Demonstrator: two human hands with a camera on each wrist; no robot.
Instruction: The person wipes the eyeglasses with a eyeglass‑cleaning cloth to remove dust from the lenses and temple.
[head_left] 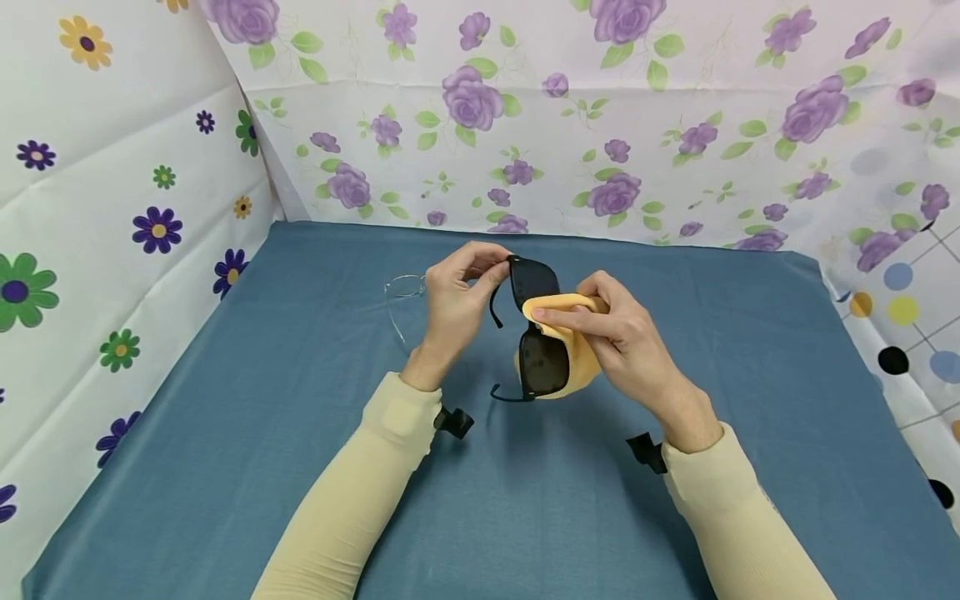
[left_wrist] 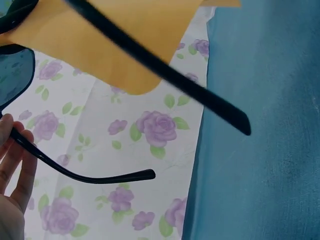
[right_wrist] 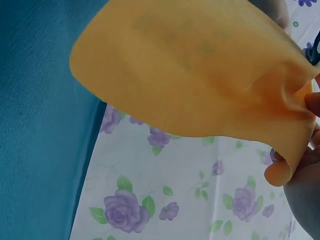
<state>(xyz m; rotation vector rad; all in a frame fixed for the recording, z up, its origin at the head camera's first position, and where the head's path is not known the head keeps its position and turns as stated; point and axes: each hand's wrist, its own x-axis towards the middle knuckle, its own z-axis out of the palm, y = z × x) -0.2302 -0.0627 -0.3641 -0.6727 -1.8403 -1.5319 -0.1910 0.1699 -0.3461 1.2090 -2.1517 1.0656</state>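
Black-framed sunglasses point(head_left: 544, 364) with dark lenses are held up above the table, their temples pointing left. My left hand point(head_left: 459, 312) pinches them at the upper hinge corner; the left wrist view shows its fingertips at the base of one temple point(left_wrist: 95, 179). With my right hand point(head_left: 633, 342) I grip a yellow cloth point(head_left: 581, 354), folded over the middle of the frame between the lenses. Part of the cloth hangs behind the lower lens. In the right wrist view the cloth point(right_wrist: 190, 75) spreads wide and hides most of the sunglasses.
A pair of thin wire-rimmed glasses point(head_left: 395, 310) lies on the blue tablecloth point(head_left: 300, 433), partly behind my left hand. Flower-printed sheets point(head_left: 420, 108) rise at the back and left, and a dotted one point(head_left: 911, 333) stands on the right.
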